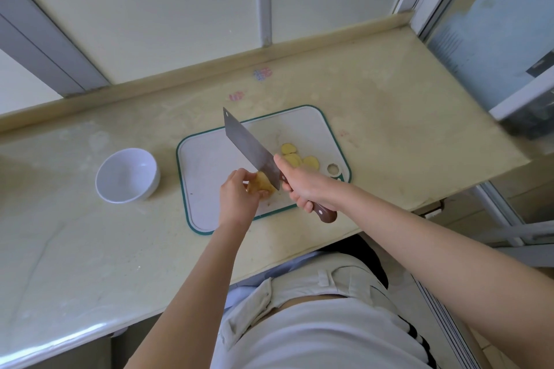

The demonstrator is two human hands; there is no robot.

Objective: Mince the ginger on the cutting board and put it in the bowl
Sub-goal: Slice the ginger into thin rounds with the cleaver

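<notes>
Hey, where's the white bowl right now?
In the head view, the white bowl stands on the counter left of the cutting board, apart from it, roughly level with the left hand holding the ginger.

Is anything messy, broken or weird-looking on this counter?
Nothing is spilled or broken. Only oddity: small pink and purple marks on the counter behind the cutting board; stickers or stains, I cannot tell. The bowl stands upright and empty.
</notes>
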